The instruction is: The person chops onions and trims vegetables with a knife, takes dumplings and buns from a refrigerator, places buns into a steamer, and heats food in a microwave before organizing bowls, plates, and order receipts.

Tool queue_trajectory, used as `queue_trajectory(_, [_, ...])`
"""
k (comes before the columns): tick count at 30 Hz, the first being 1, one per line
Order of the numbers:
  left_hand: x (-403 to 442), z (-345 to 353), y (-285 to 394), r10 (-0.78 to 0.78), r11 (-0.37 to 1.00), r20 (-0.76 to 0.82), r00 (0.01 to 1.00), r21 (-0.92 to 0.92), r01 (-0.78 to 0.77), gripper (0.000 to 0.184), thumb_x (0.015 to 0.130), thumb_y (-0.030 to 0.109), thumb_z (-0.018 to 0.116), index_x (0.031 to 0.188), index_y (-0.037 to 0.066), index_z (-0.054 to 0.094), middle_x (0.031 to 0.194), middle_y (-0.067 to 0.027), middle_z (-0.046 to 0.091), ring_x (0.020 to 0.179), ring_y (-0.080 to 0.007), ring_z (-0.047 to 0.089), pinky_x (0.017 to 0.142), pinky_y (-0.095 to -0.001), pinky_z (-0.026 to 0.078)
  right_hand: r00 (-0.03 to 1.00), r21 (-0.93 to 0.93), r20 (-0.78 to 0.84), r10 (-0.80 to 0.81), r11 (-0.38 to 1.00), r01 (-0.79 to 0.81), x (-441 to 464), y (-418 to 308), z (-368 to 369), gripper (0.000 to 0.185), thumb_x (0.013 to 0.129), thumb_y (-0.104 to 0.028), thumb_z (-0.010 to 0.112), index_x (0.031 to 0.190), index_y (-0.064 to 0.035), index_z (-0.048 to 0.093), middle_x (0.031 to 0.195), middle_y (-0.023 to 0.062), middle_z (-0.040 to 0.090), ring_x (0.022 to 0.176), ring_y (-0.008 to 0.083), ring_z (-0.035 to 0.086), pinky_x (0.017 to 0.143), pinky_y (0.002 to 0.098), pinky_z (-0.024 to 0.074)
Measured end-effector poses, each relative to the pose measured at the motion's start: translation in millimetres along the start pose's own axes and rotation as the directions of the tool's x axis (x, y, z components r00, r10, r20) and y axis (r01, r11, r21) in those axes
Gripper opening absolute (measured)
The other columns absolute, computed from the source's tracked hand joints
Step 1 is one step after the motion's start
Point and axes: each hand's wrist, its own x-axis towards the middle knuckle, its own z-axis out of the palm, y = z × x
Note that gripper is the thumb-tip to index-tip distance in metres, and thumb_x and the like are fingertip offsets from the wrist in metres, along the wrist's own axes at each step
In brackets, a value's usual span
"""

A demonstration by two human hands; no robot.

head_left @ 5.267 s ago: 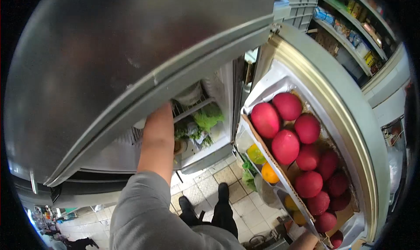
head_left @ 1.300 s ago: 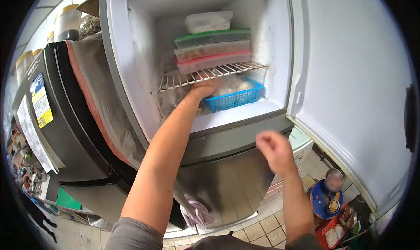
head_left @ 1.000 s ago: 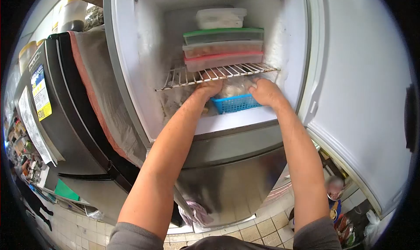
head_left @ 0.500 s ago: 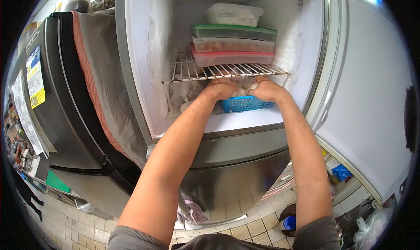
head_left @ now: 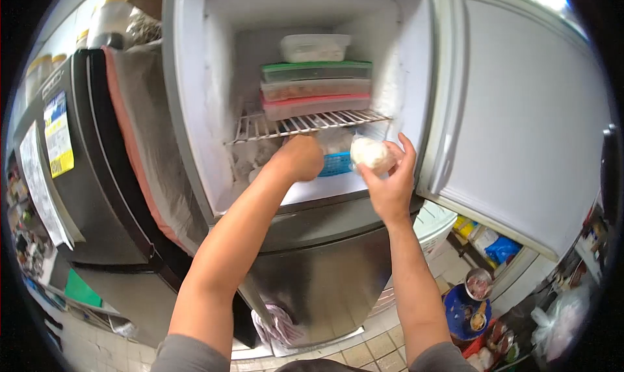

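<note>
My right hand holds a whitish, rounded lump wrapped in clear plastic in front of the freezer opening, thumb below it and fingers round its right side. At the left end of a blue plastic basket, under the wire shelf, is my left hand. Its fingers are curled and mostly turned away, so whatever they grip is hidden. Pale bagged items lie in and behind the basket.
Lidded plastic boxes are stacked on the shelf. The freezer door stands wide on the right. A dark refrigerator is on the left. Bowls of food sit on a blue tray at lower right, and a striped cloth hangs below.
My right hand has come out of the freezer with the plastic-wrapped lump. My left hand has drawn back slightly to the basket's left end. The view has shifted, revealing more on the right.
</note>
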Motion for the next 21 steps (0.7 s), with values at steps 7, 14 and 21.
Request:
queue_trajectory(7, [-98.7, 38.0, 100.9, 0.1, -0.788, 0.123, 0.987, -0.596, 0.154, 0.055, 0.103, 0.052, 0.045, 0.135, 0.009, 0.054, 0.122, -0.0167, 0.066, 0.107, -0.0326, 0.066, 0.088, -0.0495, 0.059, 0.981, 0.175, 0.191, -0.038, 0.985, 0.004, -40.6, -58.8, -43.5, 0.084, 0.074, -0.005, 0.086, 0.143, -0.001, 0.038, 0.129, 0.0199, 0.061, 0.108, 0.0271, 0.066, 0.093, 0.0358, 0.054])
queue_trajectory(14, [-241.1, 54.3, 70.1, 0.037, -0.864, -0.066, 0.997, -0.503, -0.001, 0.059, 0.097, 0.034, 0.063, 0.146, 0.013, 0.039, 0.125, -0.0132, 0.06, 0.108, -0.0316, 0.066, 0.085, -0.0479, 0.06, 0.564, 0.895, -0.093, 0.82, 0.317, -0.314, -116.6, 162.5, -269.3, 0.023, 0.097, -0.033, 0.049, 0.097, -0.0101, 0.055, 0.09, 0.0063, 0.06, 0.072, 0.019, 0.055, 0.061, 0.0331, 0.0482])
queue_trajectory(21, [-525.4, 165.6, -24.7, -0.46, -0.8, 0.117, 0.88, -0.486, -0.353, 0.061, 0.091, 0.028, 0.074, 0.143, 0.011, 0.047, 0.128, -0.006, 0.062, 0.12, -0.0218, 0.059, 0.104, -0.0417, 0.046, 0.659, 0.642, -0.353, 0.665, 0.684, -0.347, -89.7, 66.7, -267.4, 0.04, 0.097, -0.042, 0.049, 0.113, -0.0054, 0.054, 0.106, 0.0138, 0.06, 0.081, 0.0253, 0.056, 0.064, 0.0359, 0.0514])
